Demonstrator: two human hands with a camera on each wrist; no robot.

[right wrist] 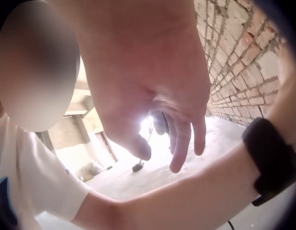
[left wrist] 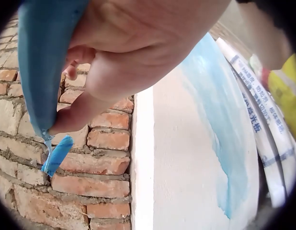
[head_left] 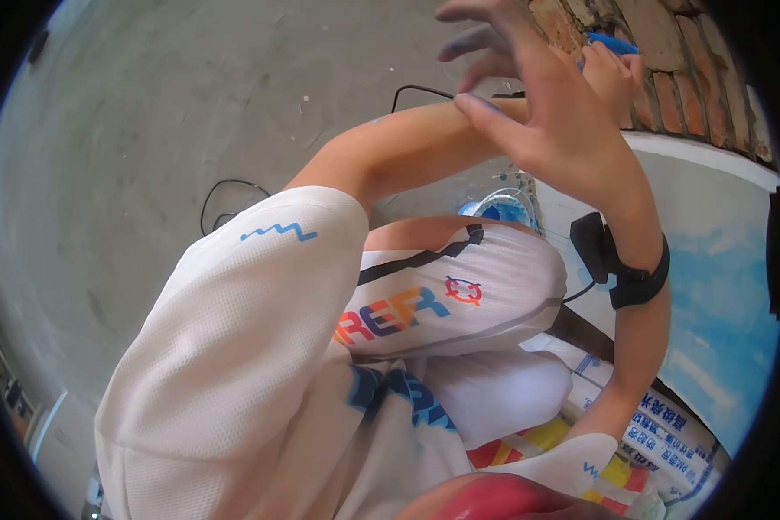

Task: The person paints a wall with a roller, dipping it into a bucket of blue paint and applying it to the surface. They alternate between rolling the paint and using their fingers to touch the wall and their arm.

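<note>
My left hand (head_left: 608,76) reaches across to the brick wall side and holds a blue tapered tool (head_left: 614,43). Up close in the left wrist view, the blue tool (left wrist: 45,62) narrows to a wet-looking neck. A short, flat blue piece (left wrist: 58,155) shows below that neck, against the bricks; I cannot tell its exact kind. My right hand (head_left: 550,113) is raised in front of the left forearm, its fingers loosely bent and holding nothing. Bluish smudges show on its fingers. In the right wrist view the right hand (right wrist: 157,81) hangs with fingers spread apart.
A white board (head_left: 702,251) with pale blue paint streaks lies beside the brick wall (head_left: 693,69). Near my knee stands a bucket (head_left: 504,208) with blue inside. Printed white packaging (head_left: 667,438) lies by my legs. A black cable (head_left: 234,182) crosses the grey floor (head_left: 165,104).
</note>
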